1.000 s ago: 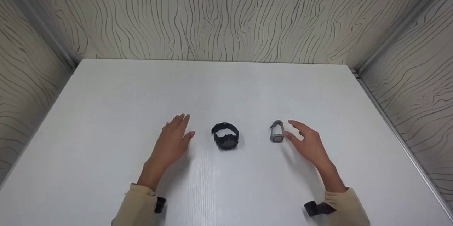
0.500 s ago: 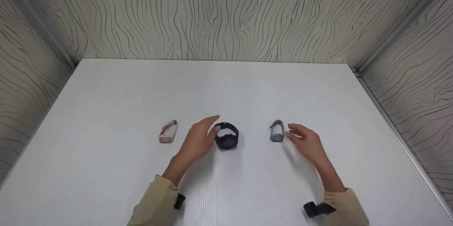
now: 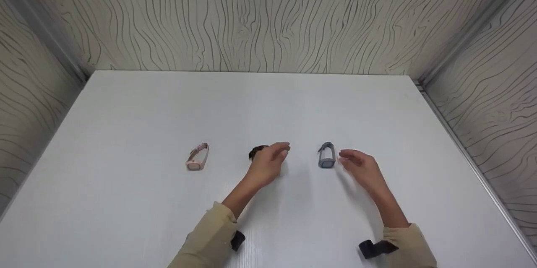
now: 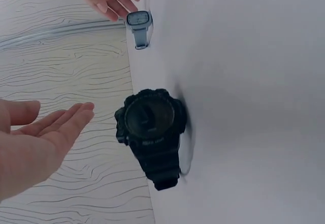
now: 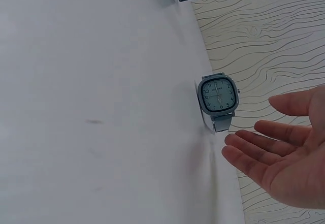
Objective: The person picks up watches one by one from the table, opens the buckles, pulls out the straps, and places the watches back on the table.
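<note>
My left hand (image 3: 267, 166) hovers over the black wristwatch (image 3: 256, 150), hiding most of it in the head view. From the left wrist, that black watch (image 4: 152, 120) stands on its looped strap, apart from my relaxed fingers (image 4: 66, 127). A grey-blue wristwatch (image 3: 327, 162) with a squarish case stands to the right. Close beside it on the right is my right hand (image 3: 364, 169), fingers loosely bent and holding nothing. The right wrist view shows its pale dial (image 5: 219, 94) and a gap to the fingertips. Further left, a pink wristwatch (image 3: 194, 166) sits untouched.
All three watches stand in a row on a white table (image 3: 251, 104). A wood-grain patterned wall (image 3: 243, 20) rises behind its far edge, with similar panels on both sides.
My left hand has moved right, from over the pink watch to over the black one, uncovering the pink watch. My right hand has barely moved, its fingers slightly closer together. The watches stay put.
</note>
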`<state>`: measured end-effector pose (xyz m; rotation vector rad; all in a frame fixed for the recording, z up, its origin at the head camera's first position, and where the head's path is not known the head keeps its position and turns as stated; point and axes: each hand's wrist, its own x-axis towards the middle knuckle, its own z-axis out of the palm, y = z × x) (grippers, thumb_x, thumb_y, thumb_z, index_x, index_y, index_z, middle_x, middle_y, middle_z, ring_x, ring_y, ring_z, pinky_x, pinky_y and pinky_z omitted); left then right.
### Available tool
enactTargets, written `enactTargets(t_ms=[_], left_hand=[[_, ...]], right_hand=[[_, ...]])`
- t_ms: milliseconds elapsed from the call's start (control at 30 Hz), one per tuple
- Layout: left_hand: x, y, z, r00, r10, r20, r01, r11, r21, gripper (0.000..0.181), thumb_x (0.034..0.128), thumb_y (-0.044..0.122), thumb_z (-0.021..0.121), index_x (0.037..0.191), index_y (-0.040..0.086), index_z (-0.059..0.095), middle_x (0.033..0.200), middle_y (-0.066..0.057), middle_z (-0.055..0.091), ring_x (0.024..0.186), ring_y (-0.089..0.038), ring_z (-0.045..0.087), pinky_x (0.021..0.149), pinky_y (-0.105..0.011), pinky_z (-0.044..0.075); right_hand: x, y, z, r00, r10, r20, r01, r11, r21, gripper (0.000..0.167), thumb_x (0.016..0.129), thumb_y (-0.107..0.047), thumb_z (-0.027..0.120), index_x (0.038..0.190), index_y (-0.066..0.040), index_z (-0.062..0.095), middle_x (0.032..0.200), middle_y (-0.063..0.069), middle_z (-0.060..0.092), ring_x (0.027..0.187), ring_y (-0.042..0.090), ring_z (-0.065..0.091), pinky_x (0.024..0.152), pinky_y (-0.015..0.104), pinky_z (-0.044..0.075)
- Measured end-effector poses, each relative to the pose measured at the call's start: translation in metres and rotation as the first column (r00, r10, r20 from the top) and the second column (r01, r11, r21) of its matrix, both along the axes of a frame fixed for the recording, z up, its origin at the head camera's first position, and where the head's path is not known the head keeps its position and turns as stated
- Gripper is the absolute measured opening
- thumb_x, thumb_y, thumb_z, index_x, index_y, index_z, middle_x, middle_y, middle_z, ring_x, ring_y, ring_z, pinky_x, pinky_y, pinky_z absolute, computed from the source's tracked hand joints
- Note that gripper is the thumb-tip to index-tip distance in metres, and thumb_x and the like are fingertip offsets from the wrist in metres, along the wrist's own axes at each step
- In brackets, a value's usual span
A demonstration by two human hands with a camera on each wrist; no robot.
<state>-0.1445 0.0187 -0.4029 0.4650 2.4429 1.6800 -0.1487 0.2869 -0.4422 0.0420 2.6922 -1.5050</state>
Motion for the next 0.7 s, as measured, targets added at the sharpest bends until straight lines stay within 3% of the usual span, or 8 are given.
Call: enactTargets(t_ms=[100,267,533,700], left_hand=[[0.000,0.013,-0.004,0.999,-0.026,0.035,0.026,1.000,0.015,0.031,0.0967,0.009,0.042,0.122,-0.005,0.052,0.119,-0.016,0.057,0.112,-0.028,0.052,0.094,-0.037,0.041],[-0.002,0.035,-0.014,0.990,-0.049,0.132,0.046,0.999,0.025,0.032,0.0963,0.010,0.043,0.125,-0.004,0.050,0.120,-0.013,0.057,0.115,-0.027,0.050,0.096,-0.036,0.039],[-0.013,0.061,-0.030,0.944,-0.054,0.326,0.012,0.991,0.132,0.036,0.0977,0.014,0.040,0.128,-0.005,0.046,0.123,-0.014,0.056,0.114,-0.024,0.052,0.097,-0.034,0.039],[-0.018,0.073,-0.038,0.933,-0.023,0.360,-0.022,0.993,0.120,0.036,0.0967,0.015,0.041,0.127,-0.003,0.049,0.125,-0.014,0.054,0.121,-0.026,0.044,0.102,-0.037,0.032]], right_hand=[[0.000,0.000,-0.002,1.000,-0.011,0.017,0.012,0.998,-0.054,0.037,0.091,-0.014,0.057,0.120,0.008,0.052,0.119,0.023,0.055,0.110,0.031,0.053,0.080,0.017,0.046],[0.001,-0.001,-0.004,0.999,-0.002,0.042,0.007,0.991,-0.131,0.034,0.090,-0.002,0.053,0.120,0.011,0.050,0.119,0.026,0.054,0.110,0.033,0.053,0.080,0.017,0.046],[0.002,-0.001,-0.003,0.997,-0.007,0.075,0.019,0.988,-0.155,0.034,0.088,0.005,0.047,0.121,0.012,0.048,0.119,0.028,0.053,0.111,0.035,0.052,0.086,0.023,0.046],[0.002,-0.001,-0.003,0.996,-0.008,0.087,0.020,0.991,-0.135,0.033,0.089,0.003,0.049,0.121,0.011,0.049,0.117,0.026,0.055,0.109,0.033,0.054,0.086,0.023,0.046]])
